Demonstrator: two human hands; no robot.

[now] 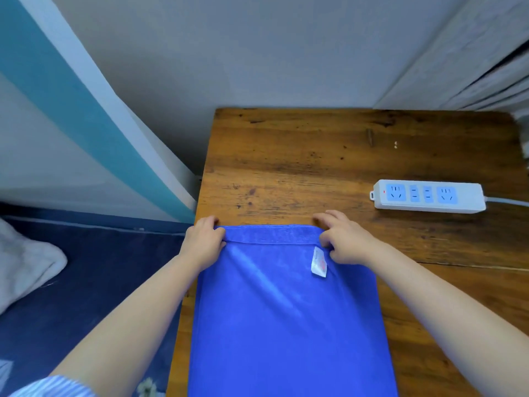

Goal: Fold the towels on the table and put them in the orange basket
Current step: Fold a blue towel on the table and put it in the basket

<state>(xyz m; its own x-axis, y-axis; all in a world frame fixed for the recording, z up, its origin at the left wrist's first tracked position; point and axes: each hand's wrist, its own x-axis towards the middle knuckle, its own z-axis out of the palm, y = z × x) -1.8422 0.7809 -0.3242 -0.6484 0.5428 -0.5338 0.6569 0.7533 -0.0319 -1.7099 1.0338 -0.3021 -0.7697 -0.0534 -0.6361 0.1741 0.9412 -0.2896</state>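
The blue towel (286, 316) lies flat on the wooden desk (300, 167), running from the near edge toward the middle, its hemmed far edge straight and a white label (319, 262) near the right corner. The left hand (204, 242) and right hand (345, 239) pinch its far corners with curled fingers (329, 220).

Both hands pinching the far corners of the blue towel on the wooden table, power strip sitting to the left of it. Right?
One error: the power strip lies to the right of the blue towel, as the head view shows. The left hand and right hand do pinch its far corners on the wooden table.
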